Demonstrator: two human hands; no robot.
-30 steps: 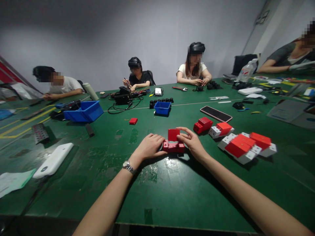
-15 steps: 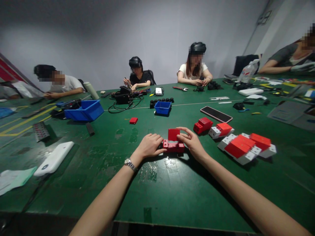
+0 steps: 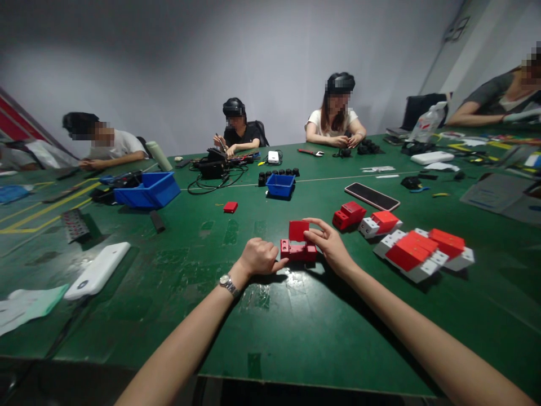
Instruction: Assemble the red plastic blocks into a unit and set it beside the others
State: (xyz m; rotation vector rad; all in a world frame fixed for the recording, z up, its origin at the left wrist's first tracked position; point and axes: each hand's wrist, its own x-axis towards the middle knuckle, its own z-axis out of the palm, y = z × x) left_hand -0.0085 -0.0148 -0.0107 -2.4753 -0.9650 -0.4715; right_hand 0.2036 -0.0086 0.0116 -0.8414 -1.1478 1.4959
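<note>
Head camera, facing forward and down
From close above the green table [image 3: 359, 338], looking across to the grey wall [image 3: 270, 56]

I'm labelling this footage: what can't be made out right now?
In the head view:
Left hand: curled fingertips, hidden by the hand itself.
Red block: underside, facing down toward the table.
Red square piece: far face, turned away from the camera.
Paper: cut off by the left edge.
Bottle: label too blurred to read.

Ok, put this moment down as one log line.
left hand: fingers curled, thumb by red base | right hand: pinching upright red plate at red base | right side: red-and-white blocks, phone
</note>
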